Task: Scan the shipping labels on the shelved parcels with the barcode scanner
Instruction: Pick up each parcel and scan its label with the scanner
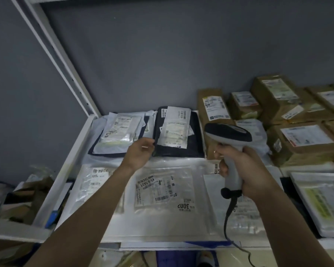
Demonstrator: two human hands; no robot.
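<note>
I see the barcode scanner (228,143), grey-white with a dark head and a black cable trailing from its handle base, upright in my right hand (245,170), its head turned toward the dark parcel (178,149). That dark parcel lies flat at the back of the shelf (81,151), its white shipping labels (175,130) facing up; my left hand (141,151) touches its left edge. Left of it lies a clear poly parcel (118,135) with a label. In front of it lies a wide clear mailer (162,189), label up. To its right stand brown cardboard boxes (301,143), each labelled.
</note>
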